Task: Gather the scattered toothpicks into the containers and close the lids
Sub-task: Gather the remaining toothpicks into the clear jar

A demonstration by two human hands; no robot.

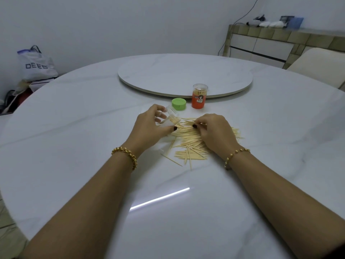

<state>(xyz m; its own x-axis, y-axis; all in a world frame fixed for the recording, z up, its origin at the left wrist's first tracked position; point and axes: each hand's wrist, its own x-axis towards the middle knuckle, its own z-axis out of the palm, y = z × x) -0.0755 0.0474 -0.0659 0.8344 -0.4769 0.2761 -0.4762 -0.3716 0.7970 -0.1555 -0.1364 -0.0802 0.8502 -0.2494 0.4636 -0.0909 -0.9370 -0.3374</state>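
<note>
At the white marble table [74, 128], your left hand [149, 126] grips a clear container [170, 118], fingers and thumb curled round its wall. It is tilted, and its mouth appears to face 4 o'clock towards the scattered toothpicks [188, 144]. Your right hand [212, 131] sits on the heap's 12 o'clock edge, thumb and fingers pinching a small bunch of sticks.

A few toothpicks already show inside the tilted container, but most lie fanned across the table between your wrists, with loose strays at the heap's 7 o'clock. The green lid [179, 104] lies flat at 12 o'clock from the heap. Just beside it, at its 3 o'clock, stands the orange container [199, 96], upright, apparently capped and filled, near the rim of the turntable [184, 71].

The job looks early, with this container's fill barely begun. To do the step well, line up each bunch so the sticks run parallel before you lift them. Bring the mouth low, close to the pile, and feed the points in along the container's axis, since crossed sticks are likely to jam at the rim. Keep the container tilted only slightly so the sticks already inside do not slide out. Sweep the strays in towards the heap before taking a bunch. The green lid is within easy reach for closing.
</note>
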